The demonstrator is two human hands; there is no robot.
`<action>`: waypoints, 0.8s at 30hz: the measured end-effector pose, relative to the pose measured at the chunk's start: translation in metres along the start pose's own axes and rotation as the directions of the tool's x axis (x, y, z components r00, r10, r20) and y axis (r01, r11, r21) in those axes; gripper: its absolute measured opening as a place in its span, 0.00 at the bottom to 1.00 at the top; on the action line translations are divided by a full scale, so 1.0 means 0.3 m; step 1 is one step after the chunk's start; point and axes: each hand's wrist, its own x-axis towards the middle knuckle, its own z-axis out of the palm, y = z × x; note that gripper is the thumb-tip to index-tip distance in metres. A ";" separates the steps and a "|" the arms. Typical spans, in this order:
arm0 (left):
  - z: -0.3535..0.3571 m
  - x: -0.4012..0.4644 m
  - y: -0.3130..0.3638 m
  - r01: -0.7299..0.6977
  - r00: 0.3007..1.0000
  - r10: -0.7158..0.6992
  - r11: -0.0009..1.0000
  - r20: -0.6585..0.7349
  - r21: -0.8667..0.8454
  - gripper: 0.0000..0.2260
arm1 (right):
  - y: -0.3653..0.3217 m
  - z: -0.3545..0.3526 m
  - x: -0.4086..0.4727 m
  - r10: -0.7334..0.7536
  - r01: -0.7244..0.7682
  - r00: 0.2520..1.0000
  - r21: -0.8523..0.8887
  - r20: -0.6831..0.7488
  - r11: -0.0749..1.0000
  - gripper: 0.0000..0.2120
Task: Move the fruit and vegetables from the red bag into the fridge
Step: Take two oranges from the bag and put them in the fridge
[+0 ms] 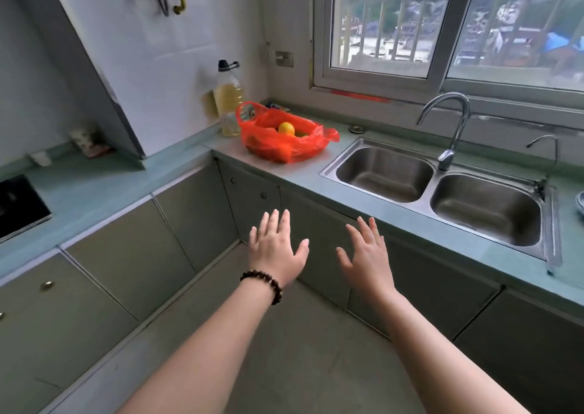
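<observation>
A red plastic bag (284, 140) lies open on the pale green counter (297, 176) in the corner, left of the sink. An orange-yellow round fruit (286, 128) shows at its mouth, with something green beside it. My left hand (274, 246), with a bead bracelet at the wrist, and my right hand (366, 254) are stretched out in front of me with fingers spread, holding nothing. Both hover over the floor in front of the cabinets, well short of the bag. No fridge is in view.
A tall bottle of yellow liquid (228, 97) stands against the wall just behind the bag. A steel double sink (442, 189) with a tap (448, 129) lies to the right. A black hob (19, 206) is at far left, under a slanted hood.
</observation>
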 end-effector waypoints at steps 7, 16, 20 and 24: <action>0.096 0.246 -0.050 0.003 0.999 -0.003 1.000 0.033 -0.016 0.32 | 0.016 0.113 0.250 0.002 -0.002 0.999 -0.027 0.034 1.000 0.26; 0.167 0.789 -0.206 0.032 0.998 -0.029 0.998 0.057 -0.053 0.32 | -0.063 0.292 0.844 -0.048 0.049 0.999 -0.033 0.015 0.998 0.26; 0.181 1.021 -0.258 0.017 0.997 -0.012 0.998 0.074 -0.067 0.32 | -0.094 0.349 1.072 -0.025 0.026 1.000 -0.033 0.006 0.999 0.25; 0.223 1.192 -0.293 0.000 0.994 0.009 0.997 0.108 -0.079 0.32 | -0.071 0.422 1.211 0.012 -0.011 1.000 -0.038 0.027 0.999 0.25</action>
